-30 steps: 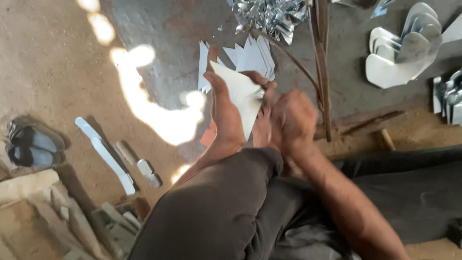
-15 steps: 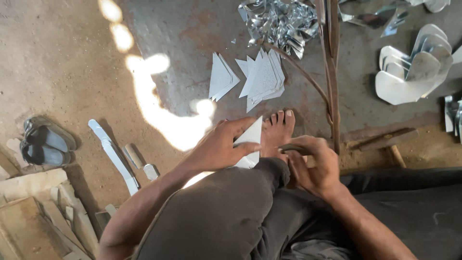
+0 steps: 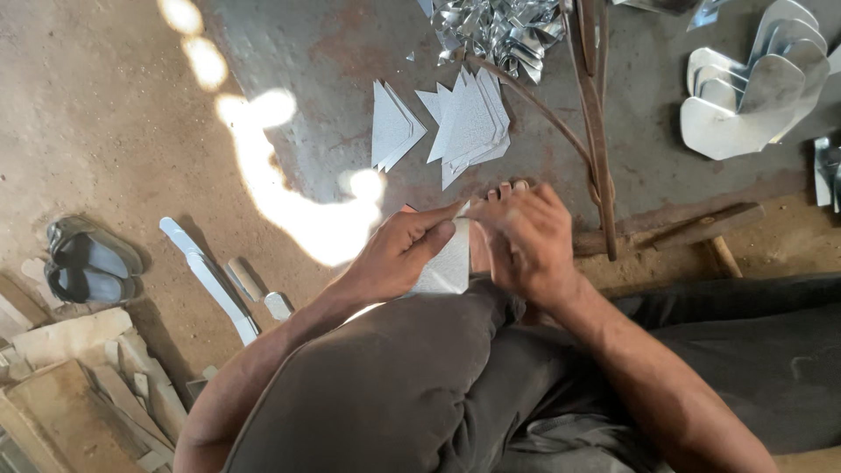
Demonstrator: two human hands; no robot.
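Left hand (image 3: 399, 250) and right hand (image 3: 526, 236) meet at frame centre, fingers closed on a white triangular sheet piece (image 3: 447, 263) above the raised knee; cut triangle stacks (image 3: 464, 123) lie at 12 o'clock, sandals (image 3: 88, 258) at 9 o'clock

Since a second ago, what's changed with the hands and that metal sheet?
Both hands came down from the raised position. The left hand keeps the pale metal sheet, now low by the foot; the right hand has rejoined it. The stacks of cut triangles on the floor stayed put.
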